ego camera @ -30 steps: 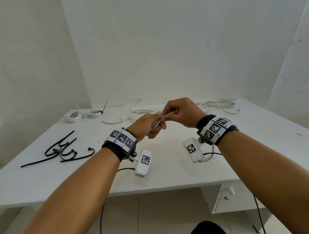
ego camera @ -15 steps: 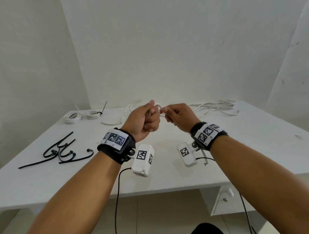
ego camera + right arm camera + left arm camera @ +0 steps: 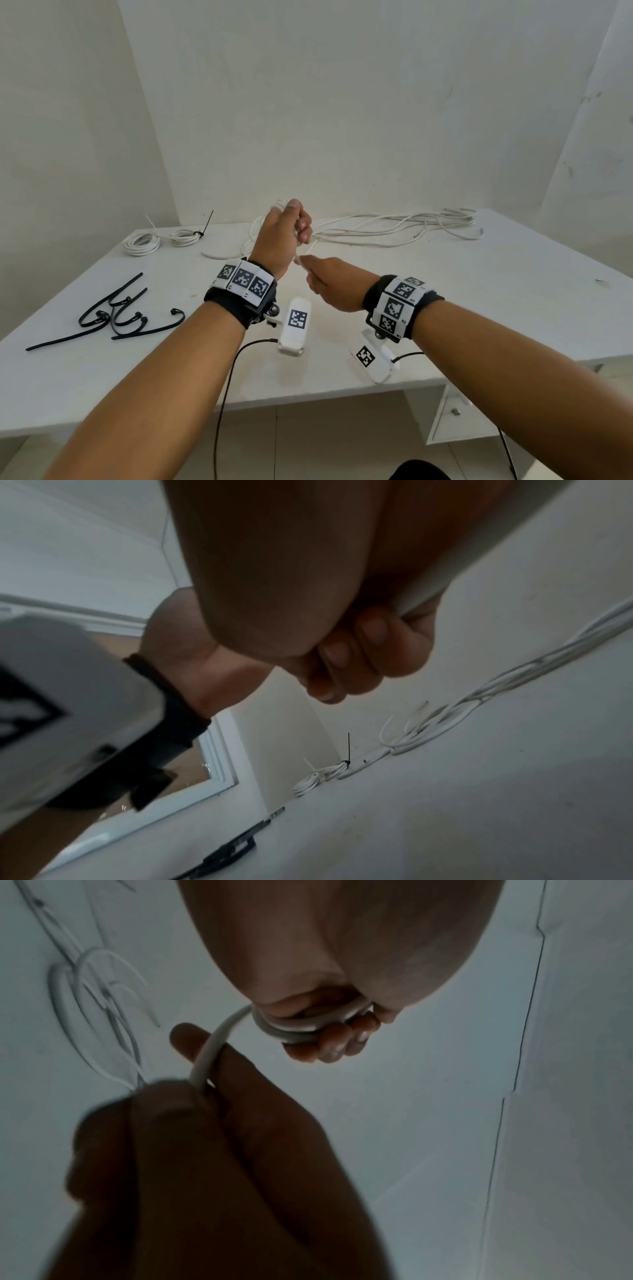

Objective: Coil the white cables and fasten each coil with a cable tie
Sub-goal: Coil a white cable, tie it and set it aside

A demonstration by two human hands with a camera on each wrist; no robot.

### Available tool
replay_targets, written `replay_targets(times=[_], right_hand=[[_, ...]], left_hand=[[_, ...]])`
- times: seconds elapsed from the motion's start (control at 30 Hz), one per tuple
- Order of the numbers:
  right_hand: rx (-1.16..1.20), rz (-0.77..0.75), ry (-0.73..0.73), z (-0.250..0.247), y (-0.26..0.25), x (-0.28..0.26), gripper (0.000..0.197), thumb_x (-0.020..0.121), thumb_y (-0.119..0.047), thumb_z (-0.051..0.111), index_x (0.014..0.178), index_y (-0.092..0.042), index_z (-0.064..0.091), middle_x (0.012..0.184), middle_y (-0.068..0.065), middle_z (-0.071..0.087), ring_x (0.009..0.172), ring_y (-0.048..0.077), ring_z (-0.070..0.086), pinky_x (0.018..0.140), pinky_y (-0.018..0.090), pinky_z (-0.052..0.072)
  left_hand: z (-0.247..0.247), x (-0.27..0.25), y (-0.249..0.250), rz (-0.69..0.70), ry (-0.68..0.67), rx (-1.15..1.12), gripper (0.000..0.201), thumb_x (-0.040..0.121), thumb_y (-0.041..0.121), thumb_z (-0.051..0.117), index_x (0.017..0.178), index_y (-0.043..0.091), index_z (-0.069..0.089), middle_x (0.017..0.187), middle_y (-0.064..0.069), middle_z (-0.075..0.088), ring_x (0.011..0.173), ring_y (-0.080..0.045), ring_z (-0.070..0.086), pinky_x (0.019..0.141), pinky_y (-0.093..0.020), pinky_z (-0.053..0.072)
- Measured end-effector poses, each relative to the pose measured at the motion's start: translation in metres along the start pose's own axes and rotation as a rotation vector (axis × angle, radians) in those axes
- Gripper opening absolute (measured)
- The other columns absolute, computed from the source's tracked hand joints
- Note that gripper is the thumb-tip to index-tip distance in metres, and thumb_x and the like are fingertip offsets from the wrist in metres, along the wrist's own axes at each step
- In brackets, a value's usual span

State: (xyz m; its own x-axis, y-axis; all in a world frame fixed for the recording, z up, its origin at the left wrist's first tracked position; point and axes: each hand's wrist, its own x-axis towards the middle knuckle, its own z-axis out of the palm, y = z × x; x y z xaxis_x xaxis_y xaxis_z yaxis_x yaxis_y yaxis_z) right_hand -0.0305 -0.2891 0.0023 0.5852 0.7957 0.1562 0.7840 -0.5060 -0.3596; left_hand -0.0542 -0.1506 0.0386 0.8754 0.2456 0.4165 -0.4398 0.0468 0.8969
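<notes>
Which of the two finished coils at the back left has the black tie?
The right coil; its black tie sticks up, while the left coil has a white one.

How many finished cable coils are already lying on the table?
2, side by side at the table's far left: one coil with a white tie, one coil with a black tie. None seems hidden.

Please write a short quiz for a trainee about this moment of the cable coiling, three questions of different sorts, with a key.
1. True or false: the left hand holds several turns of white cable.
2. Which hand feeds the cable toward the coil? A) right hand B) neither
3. Fill in: the loose black cable ties lie on the table's ____ side.

Key: 1 true; 2 A; 3 left.
</notes>
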Motion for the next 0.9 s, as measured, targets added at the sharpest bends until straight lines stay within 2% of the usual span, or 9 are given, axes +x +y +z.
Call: replay_targets(times=[0.1, 0.2, 0.33, 0.43, 0.53, 0.6, 0.7, 0.8, 0.9], right_hand=[[-0.088, 0.004, -0.025, 0.003, -0.003, 0.0, 0.036, 0.103, -0.017, 0.035, 0.138, -0.014, 0.043, 0.098, 0.009, 0.062, 0.08, 0.025, 0.057, 0.079, 0.04, 0.052], [-0.233, -0.003, -0.04, -0.001, -0.008, -0.003, 0.032, 0.103, -0.024, 0.039, 0.131, -0.016, 0.052, 0.105, 0.011, 0.066, 0.09, 0.03, 0.062, 0.079, 0.042, 0.053], [-0.357, -0.086, -0.004, -0.016, -0.012, -0.006, 0.025, 0.102, -0.03, 0.045, 0.118, -0.021, 0.061, 0.1, 0.004, 0.067, 0.089, 0.027, 0.063, 0.069, 0.032, 0.044], [-0.299, -0.143, 0.0, -0.031, -0.012, -0.007, 0.021, 0.098, -0.033, 0.052, 0.113, -0.029, 0.066, 0.098, -0.002, 0.07, 0.086, 0.019, 0.062, 0.073, 0.035, 0.051], [-0.189, -0.182, 0.039, -0.047, -0.013, -0.007, 0.014, 0.092, -0.033, 0.065, 0.1, -0.027, 0.074, 0.09, -0.007, 0.072, 0.078, 0.01, 0.059, 0.075, 0.033, 0.052], [-0.089, -0.171, 0.136, -0.061, -0.009, -0.008, 0.011, 0.087, -0.03, 0.072, 0.094, -0.022, 0.076, 0.084, -0.011, 0.071, 0.074, 0.003, 0.059, 0.072, 0.026, 0.051], [0.018, -0.139, 0.202, -0.076, -0.002, -0.008, 0.01, 0.084, -0.028, 0.078, 0.09, -0.021, 0.077, 0.077, -0.016, 0.069, 0.071, 0.0, 0.062, 0.066, 0.018, 0.048], [0.161, -0.147, 0.262, -0.081, 0.006, -0.009, 0.008, 0.082, -0.024, 0.08, 0.088, -0.02, 0.076, 0.08, -0.01, 0.074, 0.076, 0.004, 0.068, 0.073, 0.02, 0.053], [0.308, -0.136, 0.346, -0.086, 0.015, -0.009, 0.009, 0.079, -0.019, 0.083, 0.085, -0.017, 0.076, 0.08, -0.007, 0.075, 0.077, 0.005, 0.07, 0.074, 0.018, 0.052]], left_hand=[[-0.011, 0.002, -0.013, 0.005, -0.008, 0.268, 0.03, 0.105, 0.024, 0.035, 0.077, 0.014, 0.039, 0.06, 0.007, 0.042, 0.054, -0.014, 0.04, 0.058, -0.026, 0.037], [-0.017, 0.001, -0.021, -0.01, -0.083, 0.491, 0.029, 0.105, 0.028, 0.036, 0.082, 0.011, 0.04, 0.062, 0.005, 0.044, 0.055, -0.013, 0.041, 0.058, -0.028, 0.038], [-0.022, -0.009, -0.02, -0.115, -0.185, 0.719, 0.031, 0.105, 0.029, 0.039, 0.081, 0.01, 0.045, 0.067, -0.002, 0.051, 0.059, -0.013, 0.046, 0.061, -0.023, 0.042], [-0.02, -0.019, -0.013, -0.206, -0.283, 0.841, 0.033, 0.103, 0.031, 0.041, 0.078, 0.01, 0.043, 0.063, -0.007, 0.055, 0.056, -0.016, 0.048, 0.057, -0.022, 0.041], [-0.017, -0.026, -0.003, -0.18, -0.39, 0.911, 0.035, 0.095, 0.033, 0.036, 0.071, 0.01, 0.046, 0.053, -0.004, 0.052, 0.046, -0.014, 0.043, 0.053, -0.023, 0.038], [-0.017, -0.027, -0.005, -0.222, -0.439, 0.777, 0.048, 0.099, 0.04, 0.029, 0.067, 0.01, 0.05, 0.051, -0.004, 0.055, 0.04, -0.015, 0.039, 0.051, -0.027, 0.037], [-0.017, -0.029, -0.013, -0.311, -0.417, 0.476, 0.062, 0.101, 0.056, 0.02, 0.071, 0.012, 0.051, 0.05, -0.007, 0.047, 0.039, -0.017, 0.031, 0.042, -0.023, 0.026], [-0.012, -0.031, -0.009, -0.309, -0.451, 0.274, 0.056, 0.094, 0.059, 0.03, 0.067, 0.013, 0.047, 0.049, -0.003, 0.033, 0.042, -0.015, 0.021, 0.044, -0.022, 0.015], [-0.007, -0.031, -0.001, -0.282, -0.492, 0.257, 0.048, 0.092, 0.054, 0.035, 0.063, 0.016, 0.038, 0.056, 0.0, 0.02, 0.047, -0.013, 0.013, 0.047, -0.024, 0.011]])
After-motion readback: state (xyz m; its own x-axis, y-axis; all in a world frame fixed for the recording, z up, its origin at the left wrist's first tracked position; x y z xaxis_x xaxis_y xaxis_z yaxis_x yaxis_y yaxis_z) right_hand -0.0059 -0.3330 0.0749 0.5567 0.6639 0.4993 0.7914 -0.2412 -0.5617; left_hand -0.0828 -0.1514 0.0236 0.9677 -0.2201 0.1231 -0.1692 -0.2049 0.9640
